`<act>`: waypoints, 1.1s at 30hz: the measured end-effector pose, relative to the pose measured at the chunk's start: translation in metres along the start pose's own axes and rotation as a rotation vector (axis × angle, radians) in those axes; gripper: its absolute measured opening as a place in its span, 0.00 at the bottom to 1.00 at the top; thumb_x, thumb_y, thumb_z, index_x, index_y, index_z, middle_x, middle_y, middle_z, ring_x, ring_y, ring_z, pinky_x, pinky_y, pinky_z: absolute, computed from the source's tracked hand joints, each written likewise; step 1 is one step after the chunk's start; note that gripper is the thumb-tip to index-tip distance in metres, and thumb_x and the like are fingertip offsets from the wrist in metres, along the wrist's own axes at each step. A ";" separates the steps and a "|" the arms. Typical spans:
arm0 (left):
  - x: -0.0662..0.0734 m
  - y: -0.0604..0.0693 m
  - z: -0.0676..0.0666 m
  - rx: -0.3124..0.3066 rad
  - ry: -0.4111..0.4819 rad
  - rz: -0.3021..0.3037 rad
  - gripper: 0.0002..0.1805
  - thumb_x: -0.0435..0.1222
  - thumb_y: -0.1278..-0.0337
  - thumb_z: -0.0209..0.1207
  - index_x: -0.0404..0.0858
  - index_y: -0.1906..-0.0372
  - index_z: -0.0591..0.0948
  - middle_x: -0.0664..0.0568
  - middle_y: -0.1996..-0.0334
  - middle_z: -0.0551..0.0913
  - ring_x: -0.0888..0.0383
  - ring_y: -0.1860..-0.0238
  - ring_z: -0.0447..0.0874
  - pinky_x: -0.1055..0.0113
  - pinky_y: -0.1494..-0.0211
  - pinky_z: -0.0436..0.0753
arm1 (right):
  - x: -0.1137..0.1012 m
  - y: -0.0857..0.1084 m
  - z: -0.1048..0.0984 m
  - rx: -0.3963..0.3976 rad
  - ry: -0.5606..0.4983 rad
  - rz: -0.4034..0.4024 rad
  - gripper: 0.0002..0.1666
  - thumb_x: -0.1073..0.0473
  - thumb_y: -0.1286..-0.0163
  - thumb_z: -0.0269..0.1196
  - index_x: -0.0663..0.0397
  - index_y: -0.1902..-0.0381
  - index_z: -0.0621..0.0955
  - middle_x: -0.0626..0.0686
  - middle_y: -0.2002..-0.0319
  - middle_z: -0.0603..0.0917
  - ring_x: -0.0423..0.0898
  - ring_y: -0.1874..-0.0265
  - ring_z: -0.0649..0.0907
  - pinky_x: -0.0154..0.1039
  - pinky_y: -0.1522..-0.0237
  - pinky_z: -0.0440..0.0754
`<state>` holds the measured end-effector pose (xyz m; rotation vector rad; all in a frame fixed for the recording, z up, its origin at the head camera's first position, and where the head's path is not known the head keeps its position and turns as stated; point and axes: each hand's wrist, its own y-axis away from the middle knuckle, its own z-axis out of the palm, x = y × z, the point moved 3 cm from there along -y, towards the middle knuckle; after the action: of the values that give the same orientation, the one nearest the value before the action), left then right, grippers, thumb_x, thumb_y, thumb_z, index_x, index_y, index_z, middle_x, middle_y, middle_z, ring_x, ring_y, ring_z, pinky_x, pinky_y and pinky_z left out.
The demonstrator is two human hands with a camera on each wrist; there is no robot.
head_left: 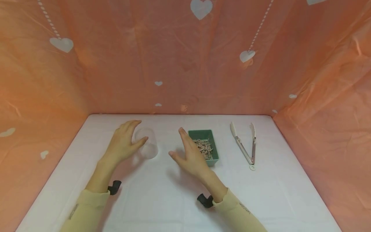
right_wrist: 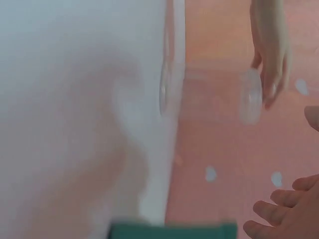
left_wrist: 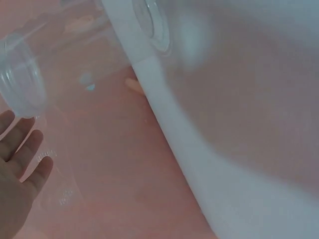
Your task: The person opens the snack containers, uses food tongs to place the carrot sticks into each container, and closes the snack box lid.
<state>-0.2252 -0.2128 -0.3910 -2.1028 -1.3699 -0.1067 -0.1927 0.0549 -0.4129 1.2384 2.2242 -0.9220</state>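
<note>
A clear, see-through jar [head_left: 150,150] stands upright on the white-covered table, left of the middle. Close by its rim is my left hand [head_left: 123,141], fingers and thumb spread apart; whether they touch the jar I cannot tell. In the left wrist view the fingertips appear beside the rim of the jar [left_wrist: 75,55]. My right hand [head_left: 192,158] hovers by the left side of a green tray [head_left: 215,145], fingers extended and thumb apart, holding nothing. Small brownish, peg-like pieces [head_left: 205,149], possibly mini clothespins, lie heaped in the tray. The hand covers part of it.
To the right of the tray lie metal tongs [head_left: 244,149] with pale tips, spread in a V. Orange cloth [head_left: 179,64] with white hearts walls the table's back and sides. A black wrist mount [head_left: 205,200] sticks out from each sleeve.
</note>
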 end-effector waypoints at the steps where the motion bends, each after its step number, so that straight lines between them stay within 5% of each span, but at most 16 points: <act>1: 0.000 0.000 0.001 -0.023 0.000 -0.007 0.37 0.45 0.37 0.69 0.30 0.30 0.71 0.32 0.32 0.73 0.33 0.30 0.68 0.31 0.31 0.64 | -0.002 -0.001 0.006 -0.011 -0.021 0.007 0.51 0.45 0.25 0.64 0.60 0.17 0.54 0.56 0.17 0.56 0.55 0.20 0.59 0.57 0.22 0.59; 11: 0.002 -0.002 0.008 -0.234 -0.015 -0.069 0.44 0.54 0.34 0.66 0.32 0.24 0.66 0.33 0.27 0.68 0.34 0.26 0.64 0.33 0.28 0.64 | -0.005 -0.018 0.053 -0.083 -0.076 0.048 0.51 0.47 0.25 0.65 0.60 0.17 0.53 0.57 0.18 0.55 0.53 0.20 0.59 0.52 0.21 0.59; 20: 0.002 0.001 0.012 -0.257 0.007 -0.084 0.43 0.54 0.32 0.64 0.32 0.24 0.66 0.35 0.28 0.69 0.34 0.28 0.66 0.34 0.30 0.68 | -0.008 -0.034 0.080 -0.123 -0.112 0.077 0.51 0.47 0.25 0.64 0.61 0.17 0.53 0.61 0.19 0.59 0.56 0.21 0.61 0.50 0.22 0.60; 33: 0.002 0.000 0.015 -0.227 0.034 -0.083 0.43 0.53 0.32 0.66 0.29 0.25 0.67 0.33 0.29 0.70 0.34 0.29 0.68 0.35 0.30 0.69 | -0.009 -0.043 0.090 -0.148 -0.176 0.124 0.52 0.44 0.25 0.63 0.58 0.16 0.52 0.60 0.20 0.60 0.55 0.21 0.62 0.52 0.23 0.62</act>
<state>-0.2283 -0.2027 -0.4021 -2.2157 -1.4836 -0.3458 -0.2204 -0.0320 -0.4538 1.1660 2.0151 -0.7729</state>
